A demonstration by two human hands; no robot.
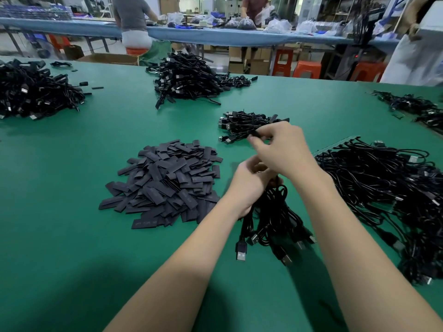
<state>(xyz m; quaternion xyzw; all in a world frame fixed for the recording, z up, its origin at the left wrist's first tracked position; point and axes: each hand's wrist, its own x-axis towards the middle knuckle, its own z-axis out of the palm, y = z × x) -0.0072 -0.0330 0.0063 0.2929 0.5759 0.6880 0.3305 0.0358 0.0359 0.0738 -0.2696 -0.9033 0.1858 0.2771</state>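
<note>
Mostly green table (72, 176), sleeve pile (165, 183), held cable bundle (275, 212), blue bench (215, 35) behind

Bright overhead light is falling evenly on my green table (72, 168); my left hand (244, 188) is casting a soft shadow there. The wide lens is bending the edges, and the far bench (215, 37) is blurring slightly.

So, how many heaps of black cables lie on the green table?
5: far left, far centre, mid-table by the right hand, near right, far right edge; more may lie beyond view.
</note>
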